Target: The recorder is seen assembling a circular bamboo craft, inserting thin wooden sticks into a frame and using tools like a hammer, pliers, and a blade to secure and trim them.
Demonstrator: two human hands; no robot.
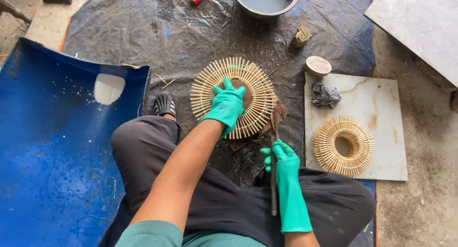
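A round ring of pale bamboo sticks (260, 87) lies on a dark plastic sheet (167, 32) in front of me. My left hand (226, 105), in a green rubber glove, presses flat on the ring's middle. My right hand (283, 158), also gloved in green, grips a long thin dark tool (274, 132) upright, its tip against the ring's right edge. I sit cross-legged in dark trousers.
A second stick ring (342, 146) lies on a pale stone tile (391, 127) at right, with a crumpled grey rag (325, 95) and a round wooden block (318, 66). A metal basin (265, 1) stands at top. A blue curved panel (52, 142) is at left.
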